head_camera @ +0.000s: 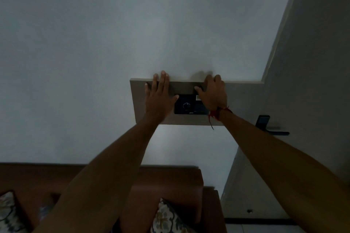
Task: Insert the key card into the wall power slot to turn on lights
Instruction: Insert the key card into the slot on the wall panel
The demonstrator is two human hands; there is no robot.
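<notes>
The room is dim. A beige wall panel (244, 100) carries a black control plate (186, 107) with a round dial. My left hand (161, 94) lies flat on the panel's left part, fingers spread, holding nothing. My right hand (213, 92) rests over the plate's upper right corner with its fingers curled at the panel's top edge. A small pale patch (198, 97), perhaps part of the key card, shows beside the right thumb. The power slot is hidden under the right hand. A red thread is tied around my right wrist.
A grey door stands at the right with a black lever handle (272, 128). Below the panel is a brown sofa (170, 181) with patterned cushions (166, 219). The white wall (94, 62) fills the rest.
</notes>
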